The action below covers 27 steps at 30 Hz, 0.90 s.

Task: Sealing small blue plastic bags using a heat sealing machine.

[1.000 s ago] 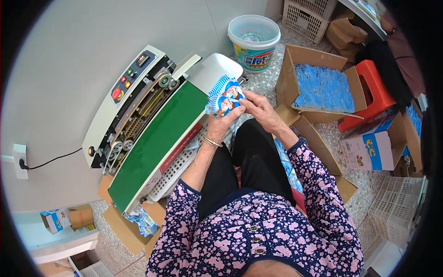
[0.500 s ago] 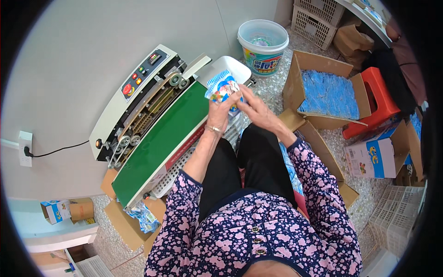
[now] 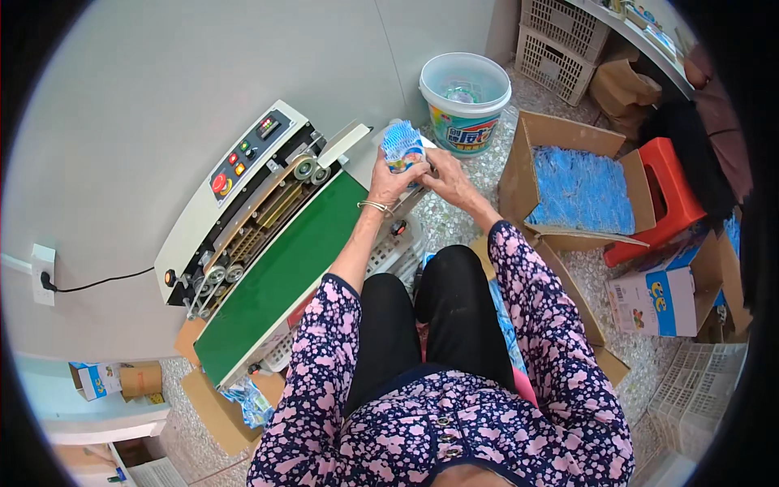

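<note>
A small blue and white packet (image 3: pixel 402 146) is held upright at the right end of the sealing machine's green conveyor belt (image 3: pixel 284 272). My left hand (image 3: pixel 391 180) grips it from below and the left. My right hand (image 3: pixel 445 174) holds its right side. Both hands sit just in front of the white feed plate and the machine's rollers (image 3: pixel 308 168). The machine's control panel (image 3: pixel 243 158) with red and coloured buttons lies to the left.
A white plastic bucket (image 3: pixel 464 101) stands behind the hands. An open cardboard box of blue packets (image 3: pixel 578 188) sits to the right, with a red stool (image 3: pixel 667 195) beyond it. More boxes and white crates lie around my legs. A wall socket (image 3: pixel 42 276) is at far left.
Both hands have carried the packet up and toward the machine's feed end, and the view has shifted so the machine sits more central.
</note>
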{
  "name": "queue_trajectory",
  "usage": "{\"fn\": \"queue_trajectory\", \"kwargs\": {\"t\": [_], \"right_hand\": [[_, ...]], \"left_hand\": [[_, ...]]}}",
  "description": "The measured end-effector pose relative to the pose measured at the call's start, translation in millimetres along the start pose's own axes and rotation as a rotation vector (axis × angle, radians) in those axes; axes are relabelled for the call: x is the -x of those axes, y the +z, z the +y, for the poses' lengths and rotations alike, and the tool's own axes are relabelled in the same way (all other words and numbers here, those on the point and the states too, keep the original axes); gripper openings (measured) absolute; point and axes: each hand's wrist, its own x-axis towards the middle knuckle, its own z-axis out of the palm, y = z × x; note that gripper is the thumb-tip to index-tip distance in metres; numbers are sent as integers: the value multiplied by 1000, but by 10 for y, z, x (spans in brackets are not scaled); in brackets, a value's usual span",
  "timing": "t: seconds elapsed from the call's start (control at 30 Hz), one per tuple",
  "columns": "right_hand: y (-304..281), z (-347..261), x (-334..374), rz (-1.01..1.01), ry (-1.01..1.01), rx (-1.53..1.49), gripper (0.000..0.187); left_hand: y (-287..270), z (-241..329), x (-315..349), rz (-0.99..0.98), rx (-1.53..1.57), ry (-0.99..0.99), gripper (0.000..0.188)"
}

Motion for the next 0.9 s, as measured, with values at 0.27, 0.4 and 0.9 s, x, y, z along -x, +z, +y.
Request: {"fn": "queue_trajectory", "kwargs": {"t": [0.27,0.4,0.9], "right_hand": [[82,226,36,122,-10,-30,58],[4,259,67,92,0,28,58],[53,336,76,36,83,65,44]], "left_hand": [[51,12,-5,-3,-106,50,58],[40,20,8,-42,-100,39,58],[-51,-77,30,-82,-171,7,69]]}}
